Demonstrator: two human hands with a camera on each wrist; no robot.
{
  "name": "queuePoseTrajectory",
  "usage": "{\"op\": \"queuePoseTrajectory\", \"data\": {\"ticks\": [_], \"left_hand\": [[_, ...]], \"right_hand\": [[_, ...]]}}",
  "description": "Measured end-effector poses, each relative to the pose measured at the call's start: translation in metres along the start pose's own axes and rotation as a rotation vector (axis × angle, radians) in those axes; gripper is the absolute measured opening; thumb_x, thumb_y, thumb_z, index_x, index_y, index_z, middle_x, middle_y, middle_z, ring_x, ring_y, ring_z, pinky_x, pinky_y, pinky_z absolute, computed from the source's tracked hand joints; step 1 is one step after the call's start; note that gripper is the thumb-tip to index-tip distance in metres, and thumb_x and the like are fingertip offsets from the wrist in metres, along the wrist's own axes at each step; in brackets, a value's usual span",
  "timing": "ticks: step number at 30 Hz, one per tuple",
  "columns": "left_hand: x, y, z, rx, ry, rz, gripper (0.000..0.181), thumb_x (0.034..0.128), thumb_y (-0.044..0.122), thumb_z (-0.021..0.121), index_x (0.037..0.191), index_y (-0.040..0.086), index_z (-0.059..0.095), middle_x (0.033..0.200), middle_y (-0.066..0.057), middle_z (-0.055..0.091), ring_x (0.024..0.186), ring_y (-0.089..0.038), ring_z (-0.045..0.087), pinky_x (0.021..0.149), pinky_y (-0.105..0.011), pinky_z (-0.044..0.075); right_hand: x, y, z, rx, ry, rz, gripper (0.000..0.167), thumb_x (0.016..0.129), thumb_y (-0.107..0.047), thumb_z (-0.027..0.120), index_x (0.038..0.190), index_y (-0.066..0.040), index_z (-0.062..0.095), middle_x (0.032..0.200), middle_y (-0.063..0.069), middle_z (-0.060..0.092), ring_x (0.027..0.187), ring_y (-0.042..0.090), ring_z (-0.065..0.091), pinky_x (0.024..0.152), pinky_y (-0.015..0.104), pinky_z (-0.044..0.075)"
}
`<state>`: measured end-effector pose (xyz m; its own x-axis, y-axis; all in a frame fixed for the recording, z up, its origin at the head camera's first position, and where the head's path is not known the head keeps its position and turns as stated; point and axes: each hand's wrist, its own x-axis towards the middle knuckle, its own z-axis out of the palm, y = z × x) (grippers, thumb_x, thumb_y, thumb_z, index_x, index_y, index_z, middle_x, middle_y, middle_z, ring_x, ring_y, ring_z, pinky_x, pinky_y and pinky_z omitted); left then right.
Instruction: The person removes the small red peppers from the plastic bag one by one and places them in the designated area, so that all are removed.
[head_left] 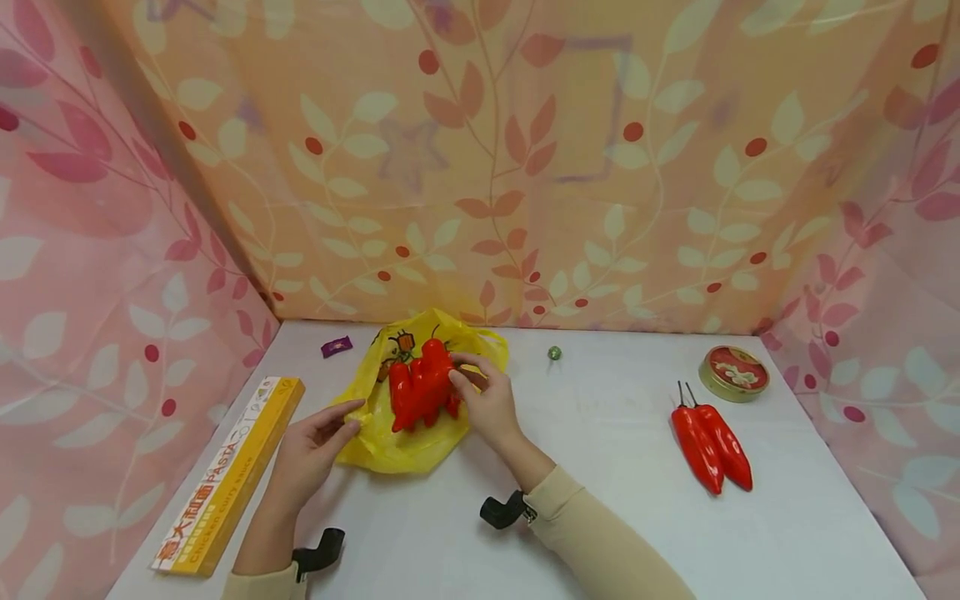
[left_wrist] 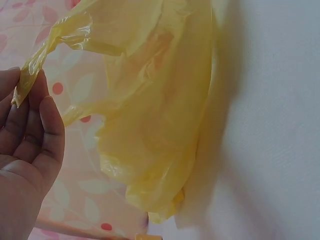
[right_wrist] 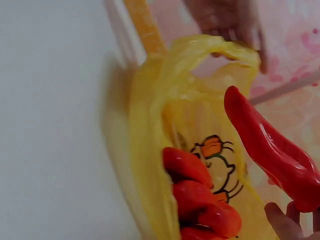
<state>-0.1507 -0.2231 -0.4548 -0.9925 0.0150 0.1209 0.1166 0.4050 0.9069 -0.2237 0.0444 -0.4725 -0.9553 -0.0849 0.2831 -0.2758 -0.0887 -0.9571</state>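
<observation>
A yellow plastic bag (head_left: 367,452) lies on the table with its mouth spread. My left hand (head_left: 306,454) pinches one of its handles (left_wrist: 31,75) between thumb and fingers. Glossy red peppers (right_wrist: 192,197) are bunched inside the bag, beside a cartoon print on its wall. Above them, my right hand (head_left: 491,408) holds one more red pepper (right_wrist: 270,150) by its end, its tip pointing toward the bag's handle side. The exact number of peppers in the bag is hidden.
Two red peppers (head_left: 701,450) lie on the right, near a round red-and-gold tin (head_left: 735,372). A long pasta box (head_left: 228,483) is at the left. A purple wrapped sweet (head_left: 337,347) and a green lollipop (head_left: 554,353) lie toward the patterned back curtain (head_left: 592,233).
</observation>
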Motion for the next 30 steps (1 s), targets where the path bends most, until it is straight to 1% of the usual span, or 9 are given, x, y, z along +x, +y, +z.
{"op": "queuePoseTrajectory", "data": {"ticks": [5,8,12,16,18,22,24,27,30], "left_hand": [[0.000,0.000,0.000,0.002,0.001,-0.008,0.035,0.0991,0.029,0.066,0.131,0.015,0.068,0.127,-0.011,0.067,0.096,-0.011,0.058,0.083,-0.012,0.053],[0.000,0.000,0.000,0.003,0.002,-0.005,0.035,0.0993,0.029,0.066,0.131,0.015,0.068,0.124,-0.011,0.068,0.094,-0.012,0.058,0.082,-0.013,0.053],[0.001,-0.001,-0.001,-0.003,0.001,0.010,0.034,0.0996,0.028,0.065,0.130,0.014,0.069,0.122,-0.011,0.068,0.093,-0.012,0.058,0.081,-0.013,0.054],[0.001,-0.001,-0.001,-0.007,0.001,0.021,0.034,0.0997,0.027,0.065,0.130,0.013,0.069,0.121,-0.011,0.068,0.093,-0.012,0.057,0.081,-0.014,0.054],[0.000,-0.001,-0.001,-0.004,0.004,0.021,0.034,0.0997,0.027,0.065,0.131,0.012,0.068,0.121,-0.011,0.068,0.093,-0.012,0.058,0.081,-0.013,0.054],[0.000,-0.001,-0.001,0.002,0.011,0.026,0.035,0.1000,0.027,0.065,0.131,0.013,0.068,0.122,-0.011,0.069,0.094,-0.011,0.058,0.081,-0.013,0.053],[0.000,-0.001,-0.002,-0.002,0.011,0.028,0.034,0.1001,0.026,0.065,0.131,0.013,0.068,0.122,-0.011,0.069,0.094,-0.011,0.058,0.082,-0.013,0.053],[0.000,-0.001,-0.001,-0.003,0.007,0.026,0.034,0.1001,0.025,0.065,0.131,0.012,0.068,0.123,-0.012,0.069,0.094,-0.011,0.059,0.082,-0.013,0.053],[0.001,0.001,0.000,-0.008,0.000,0.021,0.034,0.1002,0.025,0.065,0.131,0.011,0.068,0.122,-0.013,0.069,0.094,-0.011,0.059,0.082,-0.013,0.054]], "right_hand": [[0.002,-0.004,-0.019,0.107,0.044,0.074,0.033,0.100,-0.010,0.062,0.132,-0.003,0.060,0.134,0.019,0.055,0.112,0.031,0.066,0.091,0.050,0.057],[0.003,0.000,-0.029,0.138,0.088,0.129,0.033,0.103,-0.010,0.057,0.135,-0.004,0.059,0.137,0.016,0.055,0.111,0.026,0.066,0.088,0.041,0.059],[0.004,0.001,-0.041,0.286,0.159,0.239,0.035,0.108,-0.017,0.048,0.140,-0.006,0.055,0.139,0.010,0.053,0.115,0.023,0.060,0.089,0.031,0.058],[-0.001,-0.001,-0.055,0.384,0.119,0.337,0.043,0.108,-0.025,0.048,0.145,-0.004,0.048,0.144,0.019,0.049,0.123,0.030,0.056,0.094,0.030,0.056],[-0.009,-0.003,-0.062,0.295,0.024,0.394,0.048,0.104,-0.025,0.056,0.146,-0.005,0.046,0.144,0.022,0.051,0.124,0.032,0.059,0.095,0.031,0.056],[-0.028,-0.006,-0.077,-0.030,-0.141,0.425,0.058,0.095,-0.031,0.071,0.145,-0.011,0.051,0.133,0.018,0.062,0.113,0.031,0.068,0.089,0.035,0.059],[-0.036,-0.007,-0.087,-0.122,-0.140,0.405,0.056,0.093,-0.035,0.074,0.142,-0.017,0.056,0.129,0.014,0.064,0.105,0.030,0.072,0.083,0.037,0.061],[-0.047,-0.012,-0.108,-0.193,-0.066,0.356,0.051,0.091,-0.035,0.076,0.139,-0.025,0.060,0.131,0.012,0.060,0.093,0.030,0.075,0.078,0.036,0.062],[-0.054,-0.017,-0.136,-0.320,-0.027,0.323,0.051,0.091,-0.040,0.075,0.139,-0.032,0.059,0.138,0.010,0.055,0.096,0.029,0.072,0.077,0.034,0.061]]}}
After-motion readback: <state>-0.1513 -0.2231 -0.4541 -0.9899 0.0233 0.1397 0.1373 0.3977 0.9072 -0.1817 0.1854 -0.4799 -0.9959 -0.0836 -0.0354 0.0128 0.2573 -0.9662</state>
